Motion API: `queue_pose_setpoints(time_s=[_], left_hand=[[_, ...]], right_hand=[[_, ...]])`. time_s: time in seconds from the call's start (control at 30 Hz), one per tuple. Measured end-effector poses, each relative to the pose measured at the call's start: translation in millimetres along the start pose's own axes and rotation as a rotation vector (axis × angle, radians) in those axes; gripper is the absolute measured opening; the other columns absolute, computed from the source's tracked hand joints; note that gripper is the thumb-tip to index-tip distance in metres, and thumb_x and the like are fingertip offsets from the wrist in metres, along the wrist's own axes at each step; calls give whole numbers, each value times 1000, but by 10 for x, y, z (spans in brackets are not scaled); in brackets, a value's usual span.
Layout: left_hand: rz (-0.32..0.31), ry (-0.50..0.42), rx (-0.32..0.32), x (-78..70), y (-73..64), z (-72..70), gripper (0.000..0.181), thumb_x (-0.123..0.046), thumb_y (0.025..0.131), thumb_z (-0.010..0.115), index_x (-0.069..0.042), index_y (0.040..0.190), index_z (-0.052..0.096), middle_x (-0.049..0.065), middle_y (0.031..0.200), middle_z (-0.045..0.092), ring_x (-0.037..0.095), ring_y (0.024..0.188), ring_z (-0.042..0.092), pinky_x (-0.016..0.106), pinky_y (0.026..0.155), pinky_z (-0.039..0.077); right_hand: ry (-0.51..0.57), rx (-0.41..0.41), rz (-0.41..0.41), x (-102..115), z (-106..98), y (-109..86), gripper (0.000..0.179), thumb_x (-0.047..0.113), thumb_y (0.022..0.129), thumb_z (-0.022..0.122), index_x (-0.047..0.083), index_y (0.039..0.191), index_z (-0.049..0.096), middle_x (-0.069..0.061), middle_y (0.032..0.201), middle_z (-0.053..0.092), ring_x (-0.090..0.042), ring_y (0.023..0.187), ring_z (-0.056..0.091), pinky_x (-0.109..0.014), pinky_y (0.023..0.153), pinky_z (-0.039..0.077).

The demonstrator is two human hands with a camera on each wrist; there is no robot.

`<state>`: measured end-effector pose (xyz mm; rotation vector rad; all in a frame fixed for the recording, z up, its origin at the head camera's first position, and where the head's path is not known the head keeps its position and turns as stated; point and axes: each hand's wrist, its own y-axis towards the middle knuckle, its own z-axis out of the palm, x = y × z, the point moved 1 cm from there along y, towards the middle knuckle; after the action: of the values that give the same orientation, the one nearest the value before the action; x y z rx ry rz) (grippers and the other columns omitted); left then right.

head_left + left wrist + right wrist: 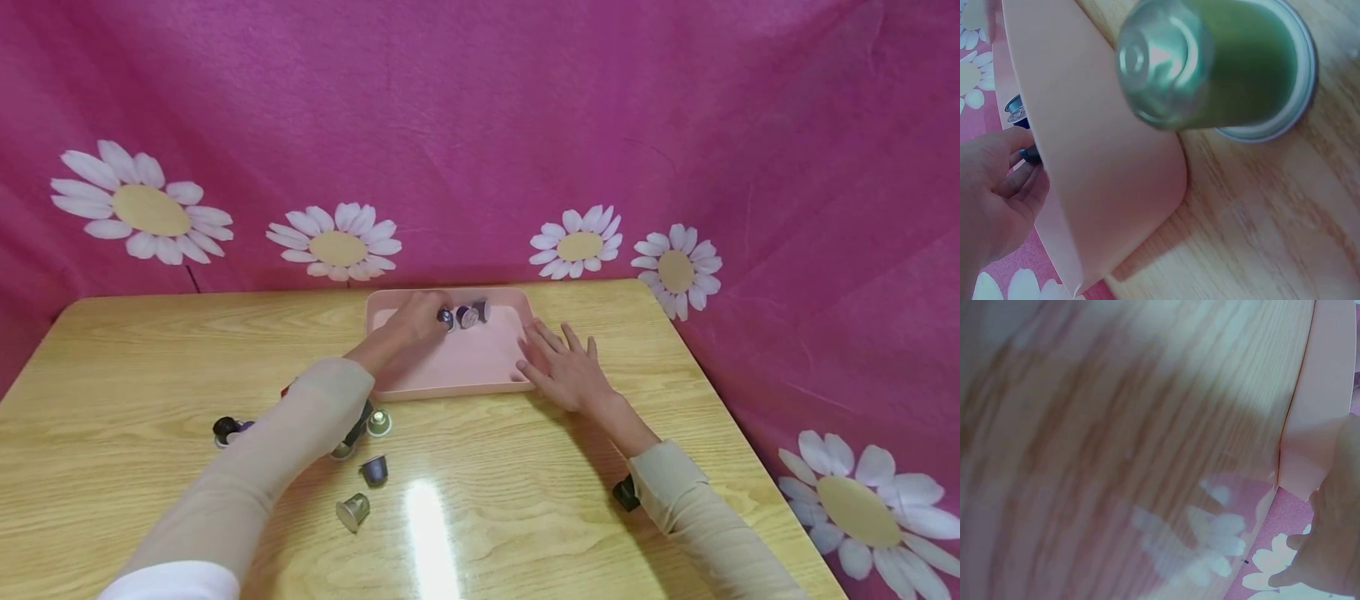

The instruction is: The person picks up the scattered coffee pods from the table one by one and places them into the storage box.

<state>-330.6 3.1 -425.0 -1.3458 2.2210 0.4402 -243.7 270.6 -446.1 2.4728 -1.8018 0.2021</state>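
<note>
A shallow pink tray (442,371) stands at the back of the table. Inside it, near the far wall, my left hand (418,320) pinches a dark coffee capsule (446,319); in the left wrist view a dark bit of that capsule (1032,154) shows between thumb and fingers. Just right of it lie a purple capsule (467,317) and a dark grey one (482,312). My right hand (568,373), fingers spread, rests at the tray's right edge. The right wrist view has this hand (1335,512) against the tray's outer wall (1313,434).
Left of the tray's front corner, a green capsule (378,422) stands rim down. Nearer are a grey-blue capsule (374,471) and an olive one (352,511). Dark capsules (225,429) lie beyond my left sleeve, and a black one (626,493) beside my right cuff. A pink flowered cloth (465,150) hangs behind.
</note>
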Motion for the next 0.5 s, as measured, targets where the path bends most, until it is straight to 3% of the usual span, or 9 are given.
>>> queue_pose_setpoints(time_s=[0.5], left_hand=[[2, -5, 5, 13, 1, -26, 31, 2, 91, 64, 4, 122, 64, 17, 113, 66, 28, 105, 59, 39, 96, 48]], right_hand=[[8, 2, 3, 20, -10, -3, 71, 61, 101, 35, 23, 160, 23, 1, 164, 19, -44, 147, 13, -74, 108, 7]])
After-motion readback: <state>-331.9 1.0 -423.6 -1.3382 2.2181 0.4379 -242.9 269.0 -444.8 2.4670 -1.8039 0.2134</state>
